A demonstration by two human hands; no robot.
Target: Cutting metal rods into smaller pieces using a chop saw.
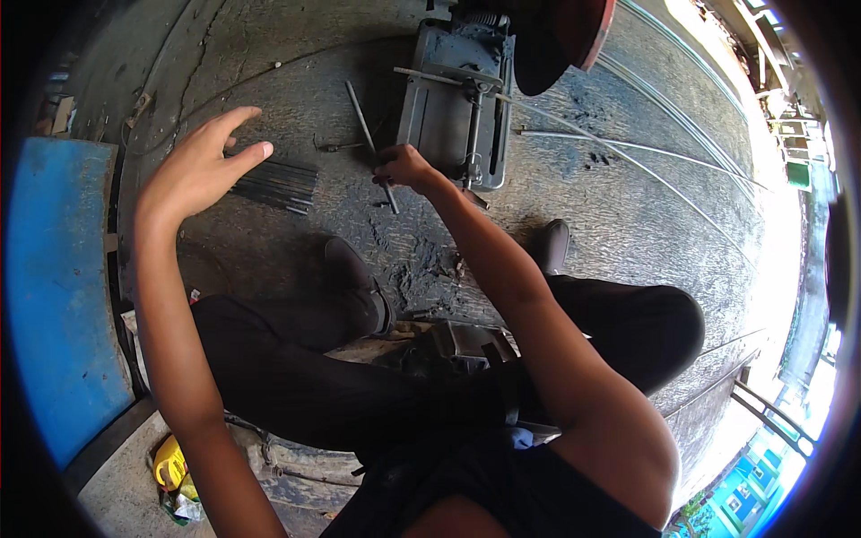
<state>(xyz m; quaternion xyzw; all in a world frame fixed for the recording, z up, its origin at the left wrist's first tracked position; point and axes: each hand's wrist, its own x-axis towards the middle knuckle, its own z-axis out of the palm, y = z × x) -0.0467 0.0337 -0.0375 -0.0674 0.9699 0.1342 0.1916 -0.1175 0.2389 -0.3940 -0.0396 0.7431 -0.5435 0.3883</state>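
Observation:
My right hand [405, 168] is closed around a short metal rod [360, 115], which slants across the floor just left of a cut-off saw. Its fingers are partly hidden. To the left, my left hand [199, 166] is raised with thumb and fingers apart, holding nothing. Below and beyond it lies a bundle of short dark rods [285, 186], partly covered by the hand. A long thin rod [619, 164] runs from the saw's vise [475, 117] out to the right. The saw base [437, 125] is grey metal.
A red-edged round guard [603, 36] overhangs the saw's far right. Several long rods [668, 103] lie on the wooden floor at the right. A blue panel [63, 287] stands at the left, with a yellow package [169, 464] near it. My boots [348, 269] are close to the saw.

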